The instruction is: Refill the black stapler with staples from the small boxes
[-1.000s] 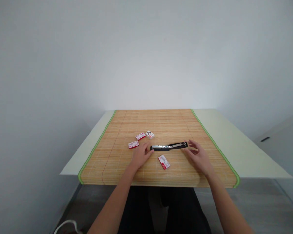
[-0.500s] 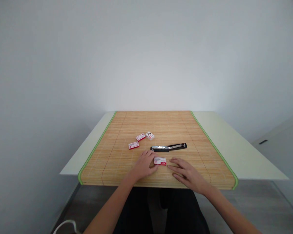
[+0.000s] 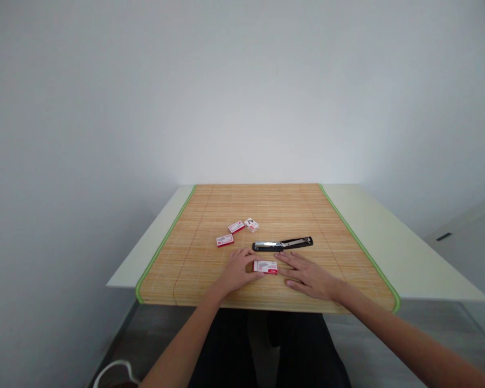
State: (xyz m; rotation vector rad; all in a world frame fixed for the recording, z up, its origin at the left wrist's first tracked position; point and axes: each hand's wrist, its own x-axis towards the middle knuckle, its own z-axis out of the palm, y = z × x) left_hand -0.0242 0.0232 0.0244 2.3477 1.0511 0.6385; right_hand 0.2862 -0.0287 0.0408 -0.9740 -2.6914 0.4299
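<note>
Both hands rest on the mat [image 3: 194, 258] with a small red-and-white box [image 3: 265, 267] between them. The left hand [image 3: 237, 271] touches the box's left end, fingers loosely curled; the right hand [image 3: 307, 274] lies flat and open just beside its right end. An opened black stapler [image 3: 282, 244] lies just beyond the box. Three more boxes [image 3: 225, 240] sit farther back on the left, apart from the hands

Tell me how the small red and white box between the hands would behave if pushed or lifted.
The small box lies flat on its broad face, so it would probably slide rather than tip or roll. The ribbed bamboo mat may drag on it somewhat. Its size beside the left hand and right hand suggests an easy pinch lift; its weight cannot be told.
</note>
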